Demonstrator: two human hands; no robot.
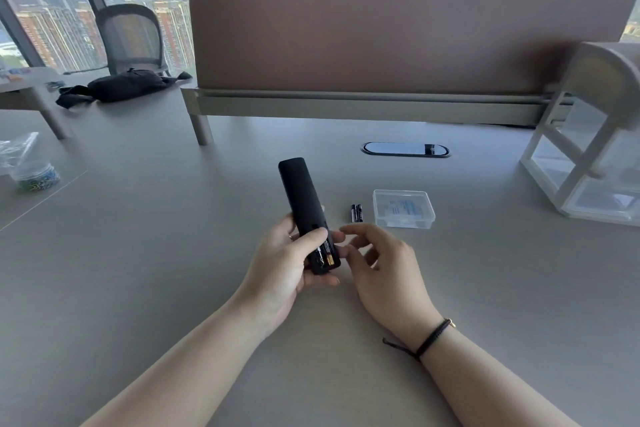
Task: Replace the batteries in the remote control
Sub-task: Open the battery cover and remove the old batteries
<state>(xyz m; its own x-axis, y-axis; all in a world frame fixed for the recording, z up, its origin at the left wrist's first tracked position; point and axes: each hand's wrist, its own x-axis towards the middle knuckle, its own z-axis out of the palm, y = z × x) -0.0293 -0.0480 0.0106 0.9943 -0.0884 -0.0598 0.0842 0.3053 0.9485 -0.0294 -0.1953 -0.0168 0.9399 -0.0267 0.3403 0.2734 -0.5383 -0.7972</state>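
My left hand is wrapped around the lower half of the remote control, fingers behind its back and the thumb laid across the front just above the open battery bay, so the body is clamped and tilted with its top pointing toward twelve o'clock, lifted off the counter. My right hand sits at three o'clock from the bay, holding nothing, its fingers loosely curled with the tips just beside the remote's lower edge; I cannot tell whether they actually touch it. In the bay I can see what look like batteries, one with a gold-coloured end. I judge the remote to be light, stiff and smooth plastic, prone to slipping, so the grip around its waist is the right one, leaving the bay end clear. The cells inside should be small, hard and liable to roll; I would pry each from its free end with a fingertip. Farther out, at about one o'clock from the hands, two loose batteries lie side by side on the counter, just beside a clear plastic box. I cannot see the battery cover anywhere.
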